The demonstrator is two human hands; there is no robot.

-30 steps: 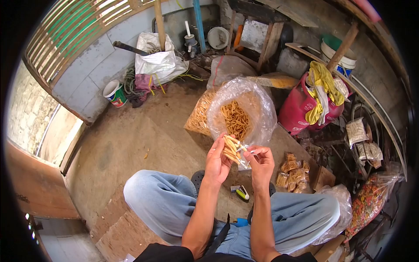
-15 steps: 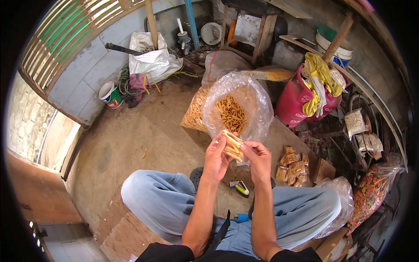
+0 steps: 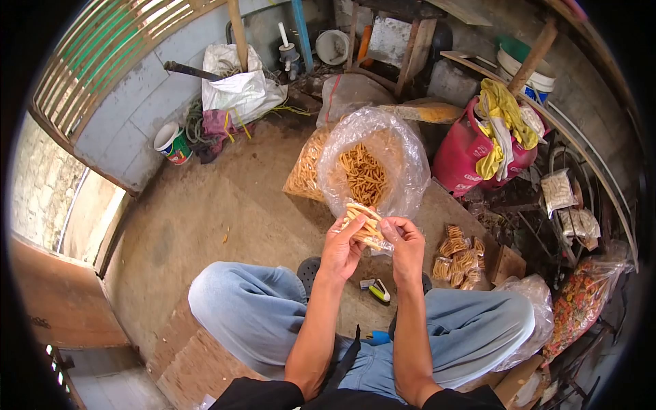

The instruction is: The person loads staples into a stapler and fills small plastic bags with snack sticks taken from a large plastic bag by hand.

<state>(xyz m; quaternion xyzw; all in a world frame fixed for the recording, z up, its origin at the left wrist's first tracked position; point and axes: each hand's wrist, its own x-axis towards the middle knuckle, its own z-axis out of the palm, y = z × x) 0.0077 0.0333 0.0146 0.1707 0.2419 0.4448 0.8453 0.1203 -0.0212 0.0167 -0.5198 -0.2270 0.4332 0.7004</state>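
A small clear plastic bag of stick-shaped snacks [image 3: 363,227] is held between my two hands. My left hand [image 3: 342,249] is closed around its left side, thumb across the sticks. At the right, my right hand [image 3: 406,247] pinches the loose plastic end between thumb and fingers. Just beyond them stands a big clear plastic sack [image 3: 408,160], its mouth open and brown snack sticks [image 3: 362,171] inside. Below my hands, a green and black stapler [image 3: 378,293] lies on the floor beside a small box [image 3: 367,283]. Several filled snack packets [image 3: 459,262] are piled to the right.
Pink gas cylinders [image 3: 459,154] with yellow cloths [image 3: 502,123] stand at the back right. A bag of colourful snacks [image 3: 581,297] leans at the far right. A white sack [image 3: 242,96] and a paint bucket [image 3: 174,145] are by the left wall.
The small snack bag has turned in my hands, its sticks now slanting down to the right. My right hand has shifted onto the loose plastic at its right end.
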